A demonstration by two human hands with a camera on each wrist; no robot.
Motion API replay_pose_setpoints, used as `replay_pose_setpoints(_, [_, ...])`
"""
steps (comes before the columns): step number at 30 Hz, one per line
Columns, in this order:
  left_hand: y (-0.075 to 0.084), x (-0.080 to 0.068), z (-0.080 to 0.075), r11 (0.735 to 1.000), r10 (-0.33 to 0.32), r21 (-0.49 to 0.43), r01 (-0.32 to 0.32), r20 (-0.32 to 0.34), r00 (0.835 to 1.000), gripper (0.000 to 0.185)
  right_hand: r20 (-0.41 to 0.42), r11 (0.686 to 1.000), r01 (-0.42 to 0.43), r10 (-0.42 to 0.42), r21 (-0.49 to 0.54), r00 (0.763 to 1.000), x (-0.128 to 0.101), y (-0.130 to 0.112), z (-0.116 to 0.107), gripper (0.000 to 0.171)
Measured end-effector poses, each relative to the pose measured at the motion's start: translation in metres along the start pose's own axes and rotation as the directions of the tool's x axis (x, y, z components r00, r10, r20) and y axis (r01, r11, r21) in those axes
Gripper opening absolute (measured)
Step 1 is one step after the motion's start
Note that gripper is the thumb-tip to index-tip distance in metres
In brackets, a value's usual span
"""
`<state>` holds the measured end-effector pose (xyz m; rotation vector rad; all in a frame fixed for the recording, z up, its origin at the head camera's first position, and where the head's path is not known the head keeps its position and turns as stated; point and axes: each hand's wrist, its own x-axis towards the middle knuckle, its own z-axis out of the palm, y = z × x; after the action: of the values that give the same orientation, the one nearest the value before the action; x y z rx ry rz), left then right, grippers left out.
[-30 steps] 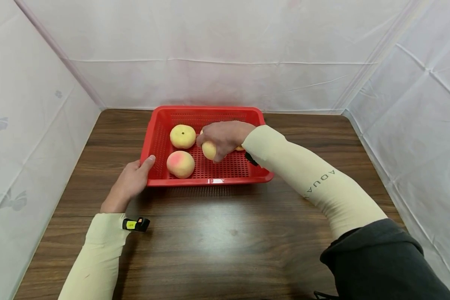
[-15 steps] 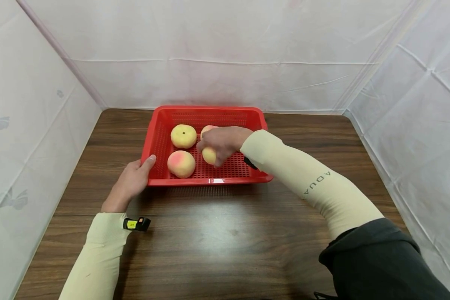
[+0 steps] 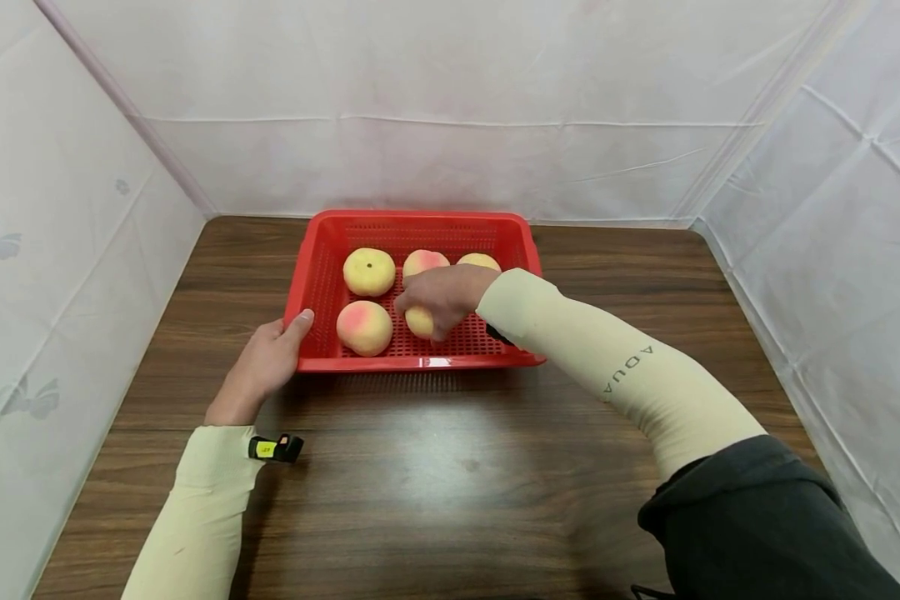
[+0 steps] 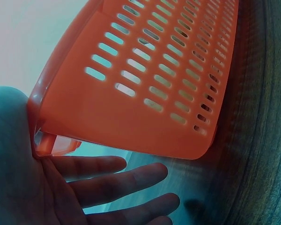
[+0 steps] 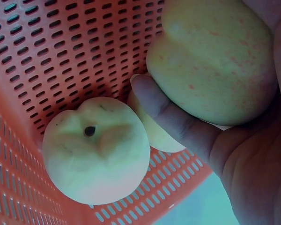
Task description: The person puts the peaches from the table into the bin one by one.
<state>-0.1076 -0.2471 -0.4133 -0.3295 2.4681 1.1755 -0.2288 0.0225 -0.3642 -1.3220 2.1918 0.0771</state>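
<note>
A red perforated plastic basket (image 3: 465, 363) stands near the table's back edge with several yellow-pink peaches in it. My right hand (image 3: 444, 292) is down inside, its fingers round a peach (image 5: 215, 61) that it partly covers. Behind that hand lie a pink-topped peach (image 3: 424, 261) and a yellow peach (image 3: 479, 260). Two more, a yellow peach (image 3: 369, 272) and a blushed peach (image 3: 364, 327), sit on the left side. My left hand (image 3: 262, 362) holds the basket's left rim, thumb on top; in the left wrist view its other fingers extend straight below the rim.
The basket rests on a dark wood-grain table (image 3: 420, 492). White sheeting encloses the table as a back wall (image 3: 442, 167), a left wall (image 3: 60, 275) and a right wall (image 3: 832, 250).
My right hand has moved slightly toward the front of the basket with the peach. The two peaches behind it now show more fully. The left hand keeps its place on the rim.
</note>
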Motion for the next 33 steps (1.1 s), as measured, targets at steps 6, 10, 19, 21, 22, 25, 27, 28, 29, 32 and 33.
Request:
replay_pose_setpoints(6, [0.000,-0.001,0.000,1.000,-0.008,-0.007,0.008,0.006,1.000,0.080,-0.008,0.999,0.037,-0.037,-0.016,0.999,0.002,-0.002,0.005,0.040])
replay_pose_setpoints(10, [0.000,-0.001,0.000,1.000,-0.010,-0.005,0.010,0.002,1.000,0.080,-0.016,0.999,0.042,-0.043,-0.025,0.999,0.004,-0.003,0.007,0.040])
replay_pose_setpoints(19, [0.000,-0.002,-0.001,1.000,-0.005,0.003,0.005,0.013,1.000,0.080,0.016,0.998,0.033,-0.032,-0.053,0.999,0.009,-0.004,0.013,0.052])
replay_pose_setpoints(21, [0.000,-0.002,-0.001,1.000,-0.004,0.005,0.004,0.014,1.000,0.080,0.018,0.998,0.029,-0.028,-0.063,0.999,0.010,-0.005,0.015,0.054])
replay_pose_setpoints(22, [0.000,-0.002,-0.001,1.000,-0.004,0.006,0.004,0.014,1.000,0.080,0.020,0.997,0.028,-0.027,-0.066,0.999,0.010,-0.005,0.016,0.055])
replay_pose_setpoints(25, [0.001,-0.002,-0.002,1.000,-0.006,0.009,0.006,0.015,1.000,0.079,0.022,0.996,0.036,-0.034,-0.077,0.999,0.012,-0.005,0.019,0.057])
replay_pose_setpoints(27, [0.001,-0.001,-0.002,1.000,-0.006,0.007,0.006,0.012,1.000,0.079,0.023,0.996,0.037,-0.036,-0.086,0.999,0.013,-0.005,0.020,0.057])
replay_pose_setpoints(28, [0.001,-0.001,-0.002,1.000,-0.005,0.006,0.005,0.011,1.000,0.079,0.022,0.995,0.038,-0.036,-0.094,0.999,0.013,-0.005,0.020,0.057])
replay_pose_setpoints(29, [0.001,-0.001,-0.002,1.000,-0.006,0.005,0.006,0.012,1.000,0.079,0.022,0.994,0.039,-0.037,-0.099,0.999,0.013,-0.006,0.021,0.056])
replay_pose_setpoints(32, [0.000,-0.001,-0.002,1.000,-0.011,0.002,0.011,0.013,1.000,0.079,0.019,0.992,0.040,-0.038,-0.117,0.999,0.014,-0.007,0.023,0.054])
replay_pose_setpoints(33, [-0.001,-0.002,-0.002,1.000,-0.013,0.004,0.013,0.015,1.000,0.079,0.019,0.992,0.040,-0.038,-0.121,0.999,0.015,-0.008,0.024,0.053])
